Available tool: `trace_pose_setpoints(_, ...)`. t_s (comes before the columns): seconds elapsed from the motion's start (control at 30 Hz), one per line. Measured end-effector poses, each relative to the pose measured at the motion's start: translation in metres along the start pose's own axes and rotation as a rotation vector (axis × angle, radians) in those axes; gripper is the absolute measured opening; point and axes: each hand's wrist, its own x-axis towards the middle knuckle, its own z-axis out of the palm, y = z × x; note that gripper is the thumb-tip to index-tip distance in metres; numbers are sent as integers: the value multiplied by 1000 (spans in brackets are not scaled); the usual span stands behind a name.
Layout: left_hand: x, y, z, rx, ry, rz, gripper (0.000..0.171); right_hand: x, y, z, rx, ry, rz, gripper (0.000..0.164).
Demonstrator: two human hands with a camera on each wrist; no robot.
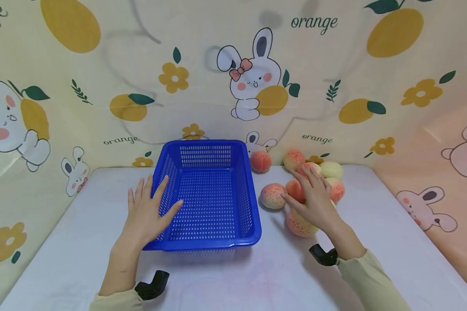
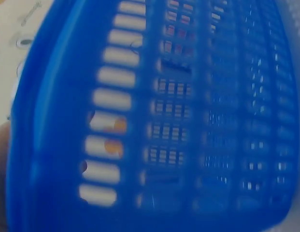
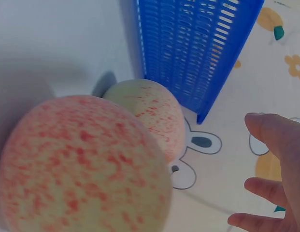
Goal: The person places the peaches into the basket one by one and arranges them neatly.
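The left grip is spread wide at the left side of the blue basket; the right grip is splayed over peaches — nothing is grasped.

One blue plastic basket, one counter, one left hand, one right hand, two black wrist devices, at least seven pink-flushed peaches, one pale green fruit; others may be hidden.

"How does your blue basket sit?"
"Upright, slotted, left of your round peaches."
"And those?"
"Clustered, mostly pink-speckled; 1 pale green fruit lies far right, 1 reddish peach just beside your basket's far right corner."
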Motion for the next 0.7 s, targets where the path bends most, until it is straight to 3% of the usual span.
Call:
trace_pose_setpoints(0.13,-1,-14,-4,-2,-13,-23,74,-3,3,1,-1,-1,10,65)
trace_pose_setpoints(0.27,-3,-29,-5,-59,-16,-38,67,-7,9,-2,12,-35,71,66)
trace_pose_setpoints(0.4,-4,-41,-5,-189,-49,-86,63,-10,14,-3,42,-41,123,65)
trace_pose_setpoints(0.7,-2,-55,3,-488,-122,-208,60,-16,21,0,141,42,186,65)
